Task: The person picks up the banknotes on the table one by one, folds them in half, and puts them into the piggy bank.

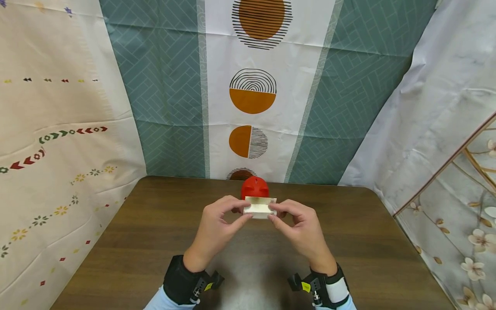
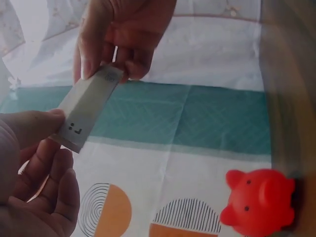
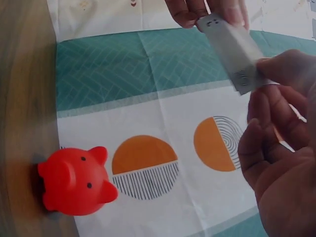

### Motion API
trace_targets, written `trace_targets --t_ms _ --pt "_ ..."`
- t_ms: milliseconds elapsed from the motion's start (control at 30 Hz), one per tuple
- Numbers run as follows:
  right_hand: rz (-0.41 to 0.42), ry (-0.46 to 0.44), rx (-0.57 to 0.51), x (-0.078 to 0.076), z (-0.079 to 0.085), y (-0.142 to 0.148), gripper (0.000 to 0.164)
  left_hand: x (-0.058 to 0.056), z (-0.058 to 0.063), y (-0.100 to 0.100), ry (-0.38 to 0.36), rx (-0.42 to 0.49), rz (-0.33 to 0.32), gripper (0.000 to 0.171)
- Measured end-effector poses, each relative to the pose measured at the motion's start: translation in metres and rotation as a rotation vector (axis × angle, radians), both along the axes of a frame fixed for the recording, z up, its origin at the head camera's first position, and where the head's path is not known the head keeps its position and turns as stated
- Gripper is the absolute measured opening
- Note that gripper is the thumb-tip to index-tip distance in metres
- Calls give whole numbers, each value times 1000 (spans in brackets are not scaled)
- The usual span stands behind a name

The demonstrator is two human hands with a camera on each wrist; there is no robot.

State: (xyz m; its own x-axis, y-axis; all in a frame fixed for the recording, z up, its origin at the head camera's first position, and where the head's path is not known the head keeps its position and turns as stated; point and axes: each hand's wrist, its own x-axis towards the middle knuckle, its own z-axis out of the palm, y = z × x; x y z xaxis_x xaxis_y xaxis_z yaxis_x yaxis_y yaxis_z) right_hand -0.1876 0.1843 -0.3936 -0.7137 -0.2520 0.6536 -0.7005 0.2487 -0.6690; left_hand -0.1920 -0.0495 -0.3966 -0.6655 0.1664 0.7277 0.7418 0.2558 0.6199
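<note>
A pale folded banknote (image 1: 260, 208) with small dark printed marks is stretched between both hands over the table. My left hand (image 1: 218, 226) pinches one short end between thumb and fingers. At the opposite end, my right hand (image 1: 301, 228) pinches it the same way. In the left wrist view the banknote (image 2: 89, 108) slants up toward the right hand (image 2: 126, 34). Just beyond it stands a red piggy bank (image 1: 255, 187), partly covered by the banknote in the head view. The right wrist view shows the whole piggy bank (image 3: 74, 182), with its snout and ears.
The brown wooden table (image 1: 155, 241) spreads under the hands. Behind it hangs a green and white cloth (image 1: 166, 86) with orange circle prints. Patterned cream fabric (image 1: 69, 150) borders the left side, and a white floral cloth (image 1: 445, 193) the right.
</note>
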Motion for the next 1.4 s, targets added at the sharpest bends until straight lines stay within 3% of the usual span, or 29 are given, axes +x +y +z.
trace_targets --t_ms 233,367,500,700,900,1067,1400 --pt "-72 16 93 2 3 0 18 -1 1 -1 75 -73 54 17" --pt "-80 0 112 2 5 0 13 -3 -1 -1 69 -55 38 14" --pt "-55 -31 79 1 5 -1 8 -3 -1 -1 -9 -23 -28 10" --pt "22 -111 -17 3 2 -3 11 2 0 2 -182 24 -128 10" --pt "100 -136 -81 5 0 -11 14 5 -3 8 -247 106 -227 1" --pt "118 -116 -109 6 -2 -18 15 7 -4 13 -263 119 -235 4" --pt "126 -41 -110 6 -6 -26 17 9 -4 16 -188 104 -226 6"
